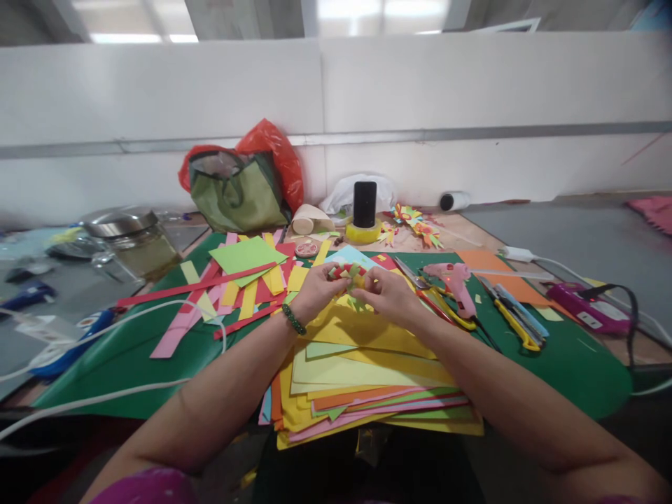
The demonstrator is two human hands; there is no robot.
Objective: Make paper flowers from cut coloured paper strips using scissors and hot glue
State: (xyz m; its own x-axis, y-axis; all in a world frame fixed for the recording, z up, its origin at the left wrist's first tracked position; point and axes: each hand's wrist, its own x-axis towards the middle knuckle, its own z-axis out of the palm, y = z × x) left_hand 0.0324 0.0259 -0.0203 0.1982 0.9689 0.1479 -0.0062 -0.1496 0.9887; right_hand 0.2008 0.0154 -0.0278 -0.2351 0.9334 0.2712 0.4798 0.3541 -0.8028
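Observation:
Both my hands meet over a stack of coloured paper sheets (362, 378) on a green mat (120, 350). My left hand (315, 290), with a green bead bracelet on its wrist, pinches a small folded paper piece (349, 274) in red, green and yellow. My right hand (386, 292) grips the same piece from the other side, fingers curled round it. Loose paper strips (231, 294) in red, pink and yellow lie to the left of my left hand.
A pink glue gun (454, 280), scissors and cutters (512, 311) lie to the right. A green and red bag (239, 185), a tape roll (363, 231), paper flowers (417, 224) and a glass jar (134, 241) stand behind. White cables (105, 329) cross the left side.

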